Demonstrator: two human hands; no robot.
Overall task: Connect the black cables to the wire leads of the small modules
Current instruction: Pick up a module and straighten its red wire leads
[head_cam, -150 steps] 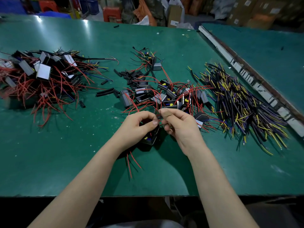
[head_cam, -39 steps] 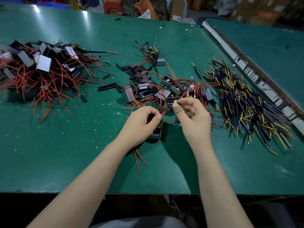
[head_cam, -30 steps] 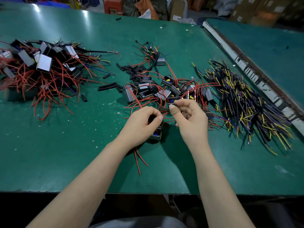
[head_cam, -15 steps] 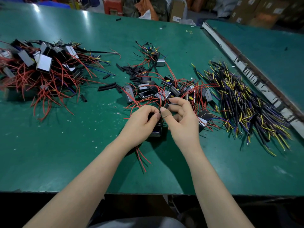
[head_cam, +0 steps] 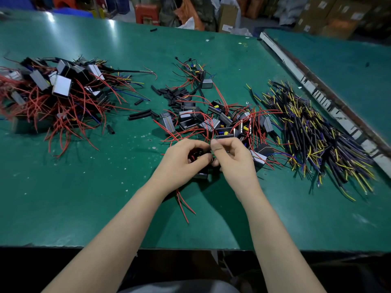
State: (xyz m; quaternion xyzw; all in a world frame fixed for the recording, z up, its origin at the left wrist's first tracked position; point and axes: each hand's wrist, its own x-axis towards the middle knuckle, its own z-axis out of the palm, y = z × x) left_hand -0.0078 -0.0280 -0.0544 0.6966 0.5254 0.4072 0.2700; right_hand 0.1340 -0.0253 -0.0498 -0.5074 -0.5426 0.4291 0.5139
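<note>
My left hand (head_cam: 182,161) curls round a small black module (head_cam: 202,173) with red leads trailing toward me. My right hand (head_cam: 232,161) pinches something thin and dark between thumb and forefinger, right against the left hand's fingertips; what it is I cannot make out. Behind the hands lies a cluster of small modules with red leads (head_cam: 215,121). A heap of black cables with yellow and blue ends (head_cam: 313,132) spreads to the right.
A big pile of modules with red wires (head_cam: 55,92) sits at the far left of the green table (head_cam: 84,197). Short black sleeve pieces (head_cam: 173,94) lie scattered mid-table. A metal rail (head_cam: 317,92) runs along the right edge. Boxes stand behind.
My right hand came back from the module cluster toward the left hand, and the two hands' fingertips now meet over the held module.
</note>
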